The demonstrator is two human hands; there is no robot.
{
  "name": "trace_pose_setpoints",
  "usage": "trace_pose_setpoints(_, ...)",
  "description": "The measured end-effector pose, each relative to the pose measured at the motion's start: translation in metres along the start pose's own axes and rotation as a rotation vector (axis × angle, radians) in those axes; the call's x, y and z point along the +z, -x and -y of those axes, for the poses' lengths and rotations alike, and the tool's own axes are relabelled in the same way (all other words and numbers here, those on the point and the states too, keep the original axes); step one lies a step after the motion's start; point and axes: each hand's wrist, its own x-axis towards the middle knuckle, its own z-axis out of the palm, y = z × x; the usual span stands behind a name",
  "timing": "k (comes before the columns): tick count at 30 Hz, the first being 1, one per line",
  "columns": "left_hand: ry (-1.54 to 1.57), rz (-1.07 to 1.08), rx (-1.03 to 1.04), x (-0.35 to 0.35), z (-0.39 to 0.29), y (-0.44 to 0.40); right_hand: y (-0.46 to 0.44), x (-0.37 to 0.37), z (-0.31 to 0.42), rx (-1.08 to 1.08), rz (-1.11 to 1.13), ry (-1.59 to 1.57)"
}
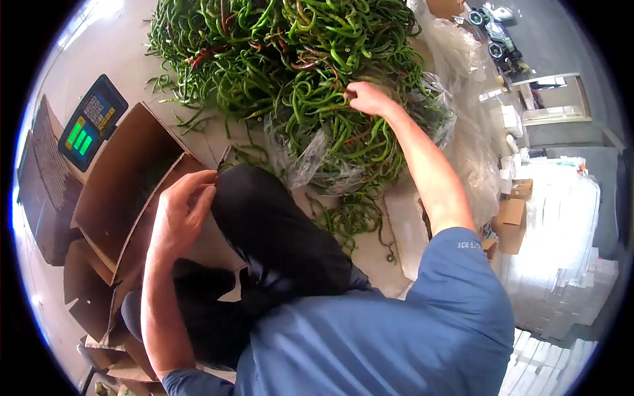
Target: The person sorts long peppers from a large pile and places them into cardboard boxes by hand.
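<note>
A large heap of long, curly green chili peppers [264,66], with a few red ones, fills the top of the view. My right hand [370,99] reaches onto its right part, fingers bent into a pinch against the peppers; whatever is between the fingertips is hidden. Over by my bent knee [247,191], my left hand [181,208] has its fingers curled together, fingertips beside the knee. I cannot make out what it holds, if anything. An open cardboard box [125,191] stands just left of that hand, with some green in its shadowed inside.
A scale display [92,122] with lit green digits stands beyond the box. Clear plastic sheeting [472,125] lies along the heap's right side, and loose peppers [356,218] spill onto the floor. Further right are small cartons [510,224] and a white stack [555,224].
</note>
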Motion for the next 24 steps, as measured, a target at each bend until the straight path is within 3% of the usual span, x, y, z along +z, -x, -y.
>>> trace_pose_setpoints(2, -0.012, 0.004, 0.009, -0.001, -0.002, 0.001, -0.003, 0.021, -0.009, -0.136, 0.011, 0.127)
trace_pose_setpoints(7, -0.014, 0.021, -0.027, -0.005, -0.004, 0.004, 0.011, 0.016, 0.022, -0.014, -0.121, 0.293)
trace_pose_setpoints(14, -0.021, 0.071, -0.044, -0.008, -0.004, 0.003, 0.011, -0.028, 0.043, -0.240, -0.368, -0.309)
trace_pose_setpoints(15, -0.022, 0.073, -0.044, -0.008, -0.003, 0.002, 0.019, -0.039, 0.062, -0.192, -0.389, -0.277)
trace_pose_setpoints(18, -0.023, 0.078, -0.036, -0.006, -0.003, 0.000, 0.038, -0.054, 0.103, -0.160, -0.254, -0.331)
trace_pose_setpoints(22, -0.013, 0.088, -0.040, -0.005, -0.002, -0.001, 0.052, -0.028, 0.121, -0.506, -0.116, 0.094)
trace_pose_setpoints(24, -0.027, 0.080, -0.033, -0.004, -0.002, -0.001, 0.062, -0.022, 0.127, -0.495, 0.021, 0.511)
